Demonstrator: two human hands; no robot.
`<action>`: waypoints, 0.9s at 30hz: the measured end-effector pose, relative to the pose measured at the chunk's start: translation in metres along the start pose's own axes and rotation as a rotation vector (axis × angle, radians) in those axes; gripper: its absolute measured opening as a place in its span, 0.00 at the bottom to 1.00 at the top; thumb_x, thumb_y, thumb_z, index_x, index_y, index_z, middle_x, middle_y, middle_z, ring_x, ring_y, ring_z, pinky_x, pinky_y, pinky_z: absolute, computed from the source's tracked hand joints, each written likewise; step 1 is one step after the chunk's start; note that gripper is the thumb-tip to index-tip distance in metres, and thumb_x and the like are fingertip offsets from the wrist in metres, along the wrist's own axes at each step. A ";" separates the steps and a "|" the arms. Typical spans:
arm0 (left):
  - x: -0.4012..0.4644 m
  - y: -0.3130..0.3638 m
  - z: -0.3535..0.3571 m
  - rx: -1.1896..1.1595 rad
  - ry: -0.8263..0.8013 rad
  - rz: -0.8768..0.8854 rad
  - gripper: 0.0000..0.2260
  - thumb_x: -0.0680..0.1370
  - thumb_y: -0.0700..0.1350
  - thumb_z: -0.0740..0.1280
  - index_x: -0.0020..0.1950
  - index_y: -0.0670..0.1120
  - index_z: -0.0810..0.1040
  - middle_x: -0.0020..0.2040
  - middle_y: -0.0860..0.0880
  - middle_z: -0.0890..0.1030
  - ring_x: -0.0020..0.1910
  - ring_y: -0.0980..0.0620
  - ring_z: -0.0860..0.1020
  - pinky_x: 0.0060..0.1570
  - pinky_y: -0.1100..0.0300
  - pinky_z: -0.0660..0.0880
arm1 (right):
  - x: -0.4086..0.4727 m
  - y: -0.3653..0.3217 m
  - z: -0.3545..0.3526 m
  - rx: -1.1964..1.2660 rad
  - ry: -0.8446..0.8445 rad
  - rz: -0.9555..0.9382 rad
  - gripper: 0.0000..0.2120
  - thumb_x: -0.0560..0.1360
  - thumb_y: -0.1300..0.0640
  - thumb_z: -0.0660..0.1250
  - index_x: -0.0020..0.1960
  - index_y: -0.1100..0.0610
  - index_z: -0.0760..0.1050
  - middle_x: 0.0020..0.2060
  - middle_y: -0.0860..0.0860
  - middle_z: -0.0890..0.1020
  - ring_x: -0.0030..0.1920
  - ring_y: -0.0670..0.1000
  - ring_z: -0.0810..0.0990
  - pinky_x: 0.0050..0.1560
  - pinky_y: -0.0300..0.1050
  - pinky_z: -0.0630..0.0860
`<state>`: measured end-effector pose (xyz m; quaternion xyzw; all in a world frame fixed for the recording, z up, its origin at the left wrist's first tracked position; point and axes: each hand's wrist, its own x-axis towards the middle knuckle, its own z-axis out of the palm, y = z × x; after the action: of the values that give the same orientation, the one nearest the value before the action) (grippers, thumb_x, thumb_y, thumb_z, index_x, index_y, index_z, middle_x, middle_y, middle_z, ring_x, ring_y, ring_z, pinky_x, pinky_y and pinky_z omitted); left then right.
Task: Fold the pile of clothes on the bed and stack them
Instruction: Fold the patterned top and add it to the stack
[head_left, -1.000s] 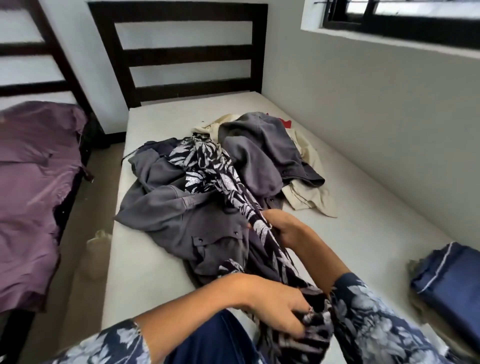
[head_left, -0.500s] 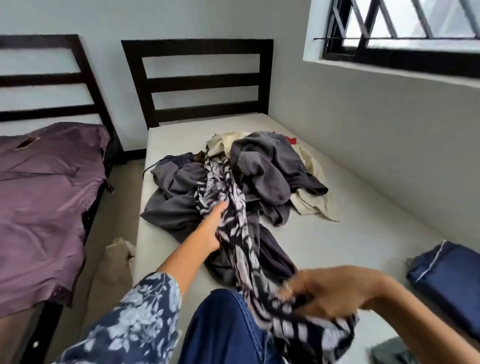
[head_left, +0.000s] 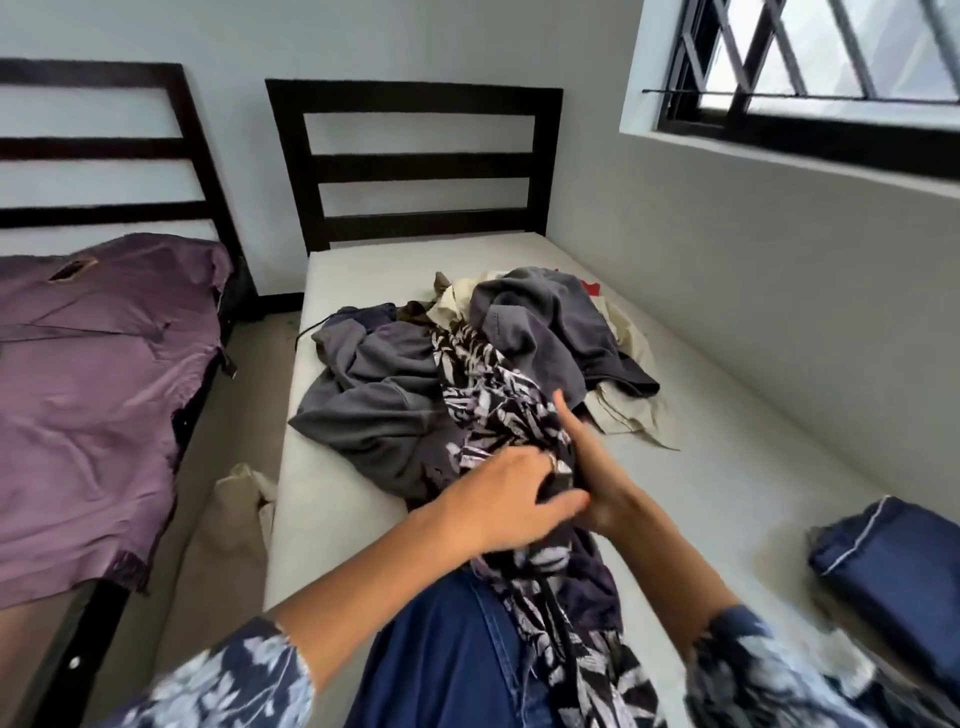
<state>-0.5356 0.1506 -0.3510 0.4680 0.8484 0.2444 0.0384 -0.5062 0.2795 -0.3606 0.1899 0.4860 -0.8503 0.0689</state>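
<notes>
Black-and-white leaf-print garment (head_left: 488, 410), grey shirt (head_left: 379, 410), purple sheet (head_left: 93, 395).

You have two beds (head_left: 363, 270), two hands (head_left: 498, 499), one patterned garment (head_left: 498, 410), two grey garments (head_left: 374, 410), one folded navy piece (head_left: 893, 566).

Pale walls (head_left: 779, 270) are lit by a barred window (head_left: 810, 67) – two dark slatted headboards (head_left: 415, 166) are set against the far wall, a purple-covered bed (head_left: 93, 389) beside

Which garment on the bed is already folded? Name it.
The navy garment with white piping, at the bed's right edge, apart from the pile. The grey, cream and black-and-white patterned garment all lie crumpled.
</notes>
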 end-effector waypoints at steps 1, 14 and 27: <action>-0.004 -0.002 0.001 -0.030 -0.021 0.007 0.23 0.77 0.64 0.59 0.39 0.43 0.71 0.38 0.50 0.75 0.38 0.52 0.74 0.41 0.55 0.71 | 0.001 0.006 0.003 0.081 0.018 -0.041 0.20 0.80 0.45 0.59 0.56 0.60 0.80 0.44 0.55 0.86 0.43 0.52 0.85 0.41 0.43 0.80; 0.032 0.001 -0.008 -0.810 0.397 -0.303 0.27 0.65 0.69 0.69 0.55 0.52 0.80 0.51 0.57 0.83 0.54 0.57 0.80 0.58 0.59 0.74 | -0.031 -0.018 -0.007 0.388 -0.067 -0.360 0.18 0.74 0.52 0.59 0.46 0.59 0.85 0.47 0.57 0.85 0.45 0.55 0.85 0.46 0.49 0.82; 0.163 0.103 -0.163 -0.448 0.103 0.254 0.14 0.75 0.47 0.70 0.60 0.49 0.77 0.52 0.53 0.81 0.48 0.57 0.79 0.55 0.64 0.74 | -0.113 -0.118 -0.096 -1.143 0.770 -0.291 0.15 0.77 0.48 0.65 0.40 0.58 0.78 0.37 0.56 0.82 0.39 0.55 0.80 0.33 0.40 0.68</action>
<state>-0.5951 0.2671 -0.1345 0.5376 0.7085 0.4522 0.0669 -0.4132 0.4150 -0.2663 0.3444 0.8670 -0.3346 -0.1334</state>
